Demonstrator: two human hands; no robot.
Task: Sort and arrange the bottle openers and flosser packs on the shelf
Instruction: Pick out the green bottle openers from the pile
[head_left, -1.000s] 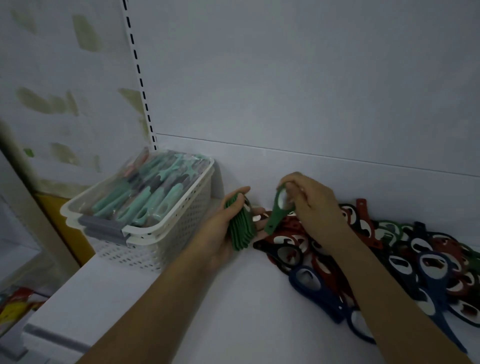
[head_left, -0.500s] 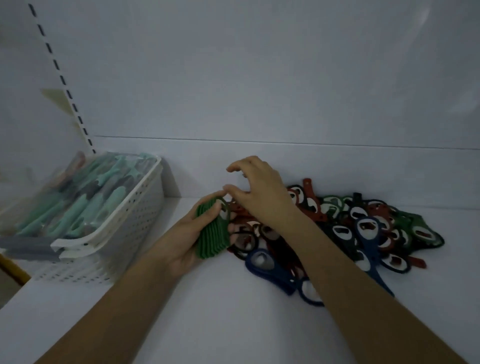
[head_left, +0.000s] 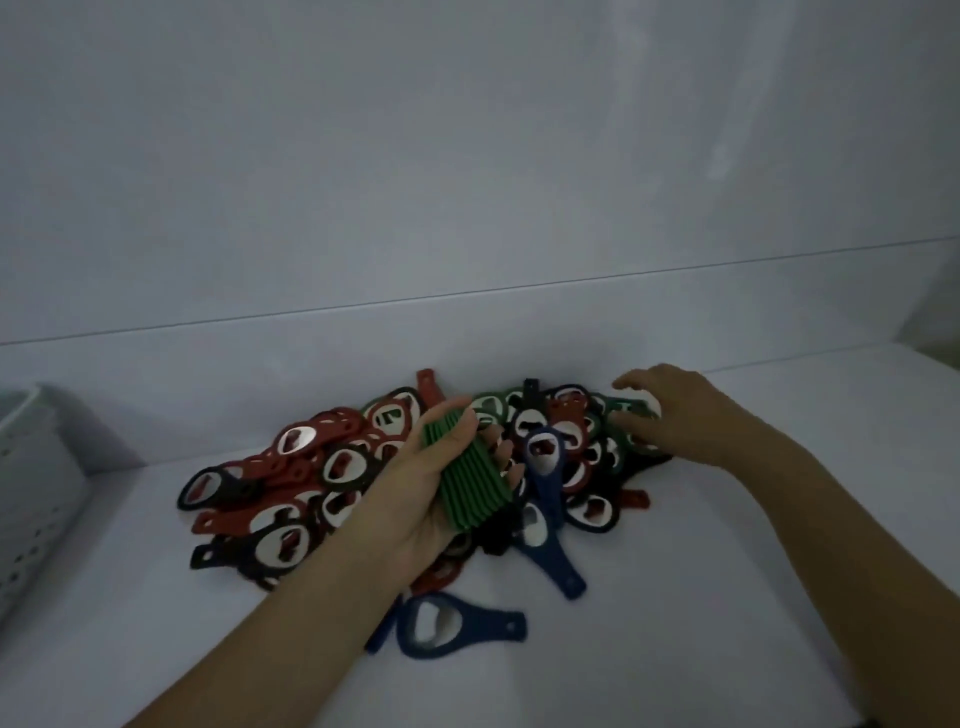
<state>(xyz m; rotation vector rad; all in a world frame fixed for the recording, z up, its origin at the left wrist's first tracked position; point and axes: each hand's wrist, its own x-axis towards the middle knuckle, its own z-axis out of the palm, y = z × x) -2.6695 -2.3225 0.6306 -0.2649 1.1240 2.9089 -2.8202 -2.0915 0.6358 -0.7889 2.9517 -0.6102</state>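
Our left hand gripping a green opener stack, our right hand curled on a green opener, mixed opener pile on shelf, white basket at left

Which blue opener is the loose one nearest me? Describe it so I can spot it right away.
Start at the big heap of bottle openers on the white shelf. Come toward the near edge, past the left hand gripping the green stack. The blue opener lies flat just outside the heap, its handle pointing right, nothing stacked on it.
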